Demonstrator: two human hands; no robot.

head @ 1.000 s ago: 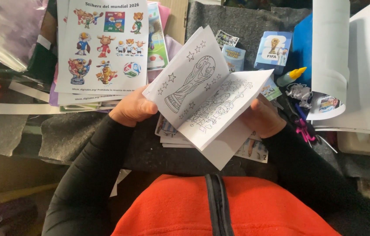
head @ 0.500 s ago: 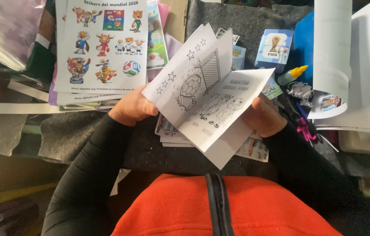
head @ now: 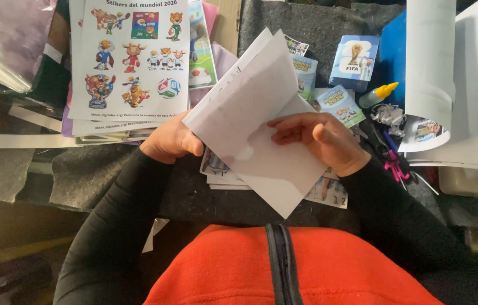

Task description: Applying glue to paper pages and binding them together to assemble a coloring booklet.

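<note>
Left hand [head: 170, 141]: curled closed on the left edge of the white paper booklet [head: 253, 127], thumb on top, remaining fingers hidden under the sheets. Right hand [head: 318, 138]: laid flat-ish over the booklet's right part, fingers bent and pointing left, fingertips pressing the upper sheet down; thumb side toward the wrist. Both hands grip the same booklet.

Change against the earlier frames: half a second ago the booklet lay open, printed line drawings showing, the right hand behind its right edge. Now only a blank white face shows, and the right hand has come over onto the top. The left hand has stayed in about the same place. The booklet now reaches higher toward the top of the view.

Booklet position: held above the dark grey surface [head: 109, 175], in front of the person's chest, tilted, lower corner pointing toward the orange garment [head: 250, 265]. Directly below it lies a small stack of printed cards [head: 222, 172], partly hidden.

Farther out: left of the left hand, a sticker sheet with cartoon mascots [head: 129, 56] lies on a pile of other sheets. Right of the booklet, small blue sticker packets [head: 355, 59], a small bottle with yellow cap [head: 378, 95], and a pink-handled tool [head: 394, 164]. Far right, a curled white paper roll [head: 431, 56].
</note>
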